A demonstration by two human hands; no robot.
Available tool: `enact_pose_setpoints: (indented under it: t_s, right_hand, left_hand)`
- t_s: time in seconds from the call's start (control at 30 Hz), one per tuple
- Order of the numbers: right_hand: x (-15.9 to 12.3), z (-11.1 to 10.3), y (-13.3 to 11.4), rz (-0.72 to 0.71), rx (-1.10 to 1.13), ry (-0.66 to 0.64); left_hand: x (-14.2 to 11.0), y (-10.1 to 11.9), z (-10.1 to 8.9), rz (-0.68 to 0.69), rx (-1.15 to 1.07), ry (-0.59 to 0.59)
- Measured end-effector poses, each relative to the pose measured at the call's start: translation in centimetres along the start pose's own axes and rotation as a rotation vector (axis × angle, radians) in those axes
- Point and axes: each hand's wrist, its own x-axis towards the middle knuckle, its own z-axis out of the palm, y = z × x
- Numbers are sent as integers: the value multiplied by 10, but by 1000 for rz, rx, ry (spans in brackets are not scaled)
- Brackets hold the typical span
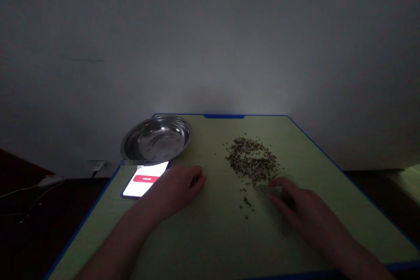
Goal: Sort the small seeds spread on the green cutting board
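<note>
Dim light. Small dark seeds [254, 168] lie scattered in a loose patch right of centre on the table [203, 245]. Right hand [303, 205] at their near edge, half-curled, thumb and forefinger apart beside a translucent film [278, 221]; cannot tell whether gripped. Left hand [180, 186] loosely curled, slightly open, nothing seen in it, by a lit smartphone [141, 188]. Steel basin [164, 142] far left.

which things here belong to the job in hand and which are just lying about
Likely part of the job:
small dark grains, scattered
see-through film at the right hand
steel basin, perhaps, though neither hand touches it

Apparently just lying about:
lit phone, partly covered by the left arm
white plug near the wall
</note>
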Motion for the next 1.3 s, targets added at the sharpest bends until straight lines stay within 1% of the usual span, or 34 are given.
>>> enact_pose_setpoints:
  t_s: [0.17, 0.4, 0.53, 0.67, 0.77, 0.93, 1.07, 1.3]
  right_hand:
    - [-3, 2, -10, -16, 41, -68]
    - [-3, 12, -17, -48, 36, -29]
    - [-3, 10, -11, -36, -4, 19]
    - [-2, 4, 0, 10, -65, 59]
    - [1, 0, 4, 8, -78, 86]
    - [8, -2, 1, -55, -80, 59]
    - [9, -3, 3, -64, -83, 11]
    - [8, -2, 6, -82, -58, 9]
  left_hand:
    - [0, -2, 3, 3, 2, 11]
    - [0, -3, 3, 4, 4, 6]
    - [0, -2, 3, 7, 6, 12]
    - [0, -3, 3, 10, 11, 15]
    - [0, -3, 3, 13, 11, 17]
    - [0, -2, 3, 6, 7, 16]
    - [0, -2, 2, 8, 0, 19]
    - [-1, -3, 4, 13, 2, 24]
